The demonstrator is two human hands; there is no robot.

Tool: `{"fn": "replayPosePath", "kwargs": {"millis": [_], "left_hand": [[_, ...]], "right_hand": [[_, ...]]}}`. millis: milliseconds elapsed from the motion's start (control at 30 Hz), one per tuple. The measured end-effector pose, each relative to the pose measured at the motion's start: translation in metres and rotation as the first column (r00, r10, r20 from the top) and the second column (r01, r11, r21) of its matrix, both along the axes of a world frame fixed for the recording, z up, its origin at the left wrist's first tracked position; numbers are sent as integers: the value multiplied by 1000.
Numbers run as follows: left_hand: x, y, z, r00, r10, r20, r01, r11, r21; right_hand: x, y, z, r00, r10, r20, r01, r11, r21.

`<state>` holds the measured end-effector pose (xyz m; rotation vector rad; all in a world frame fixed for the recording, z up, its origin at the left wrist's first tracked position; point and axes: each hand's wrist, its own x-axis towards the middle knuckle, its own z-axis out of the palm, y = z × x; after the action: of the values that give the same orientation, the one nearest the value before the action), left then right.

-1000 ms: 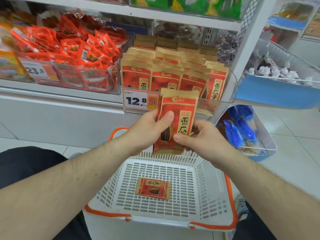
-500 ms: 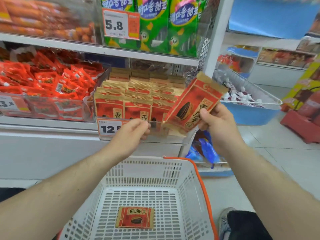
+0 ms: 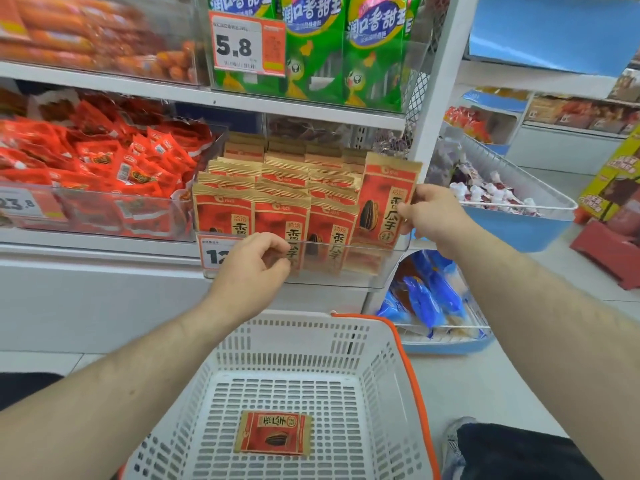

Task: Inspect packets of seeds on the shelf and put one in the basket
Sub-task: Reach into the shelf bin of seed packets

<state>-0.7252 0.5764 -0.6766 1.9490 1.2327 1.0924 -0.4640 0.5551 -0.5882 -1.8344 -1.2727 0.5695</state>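
Observation:
Red-and-gold seed packets [image 3: 277, 188] stand in rows inside a clear bin [image 3: 388, 268] on the middle shelf. My right hand [image 3: 433, 216] pinches one seed packet [image 3: 384, 199] by its right edge, holding it upright at the right end of the front row. In front of the bin's clear wall, my left hand [image 3: 252, 268] hangs with loosely curled fingers; it holds nothing. A white basket with orange trim [image 3: 381, 355] sits below, with a small seed packet [image 3: 273, 433] flat on its bottom.
Loose red snack packs [image 3: 104, 168] fill the bin to the left. Green packs [image 3: 329, 50] and a 5.8 price tag [image 3: 239, 46] are on the shelf above. A blue-and-white wire bin [image 3: 512, 216] of sweets and blue packs [image 3: 429, 299] stand to the right.
My left hand let go of the packet. My right hand carried it up and right, then brought it upright into the right end of the front row. The view tilted upward.

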Motion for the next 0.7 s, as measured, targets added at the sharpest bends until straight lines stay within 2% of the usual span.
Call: {"fn": "replayPosePath", "kwargs": {"millis": [100,200,300,400,467,500,567,600,633,667,700], "left_hand": [[-1,2,-1,1000,8,-12,-9,999,-37],[-1,4,0,999,8,-51,-8,1000,-2],[-1,5,-1,983,30,-184,5,982,190],[-3,6,-2,928,113,-356,57,899,434],[-4,8,-4,892,154,-425,78,874,480],[-4,7,-4,894,176,-413,42,883,468],[-4,1,-7,935,246,-256,-141,919,367],[-4,-3,-7,943,306,-132,-267,930,252],[-3,-7,-6,925,379,-10,-377,923,72],[-3,-8,-7,885,457,87,-440,883,-162],[-4,-8,-5,838,525,149,-432,805,-407]], "right_hand": [[4,6,-1,993,13,119,1,993,-116],[3,13,-3,994,-37,102,41,999,-32],[-3,20,-5,990,-43,134,43,999,-2],[-10,23,-7,979,-36,202,48,997,-53],[-14,22,-6,979,-49,196,60,997,-54],[-17,18,-7,981,-77,176,80,997,-8],[-27,2,-15,969,-201,146,177,971,163],[-31,-5,-24,952,-293,85,268,936,227],[-33,-12,-38,926,-376,-36,375,901,220],[-39,-19,-50,881,-426,-206,456,881,125],[-44,-25,-61,809,-450,-378,471,881,-41]]}}
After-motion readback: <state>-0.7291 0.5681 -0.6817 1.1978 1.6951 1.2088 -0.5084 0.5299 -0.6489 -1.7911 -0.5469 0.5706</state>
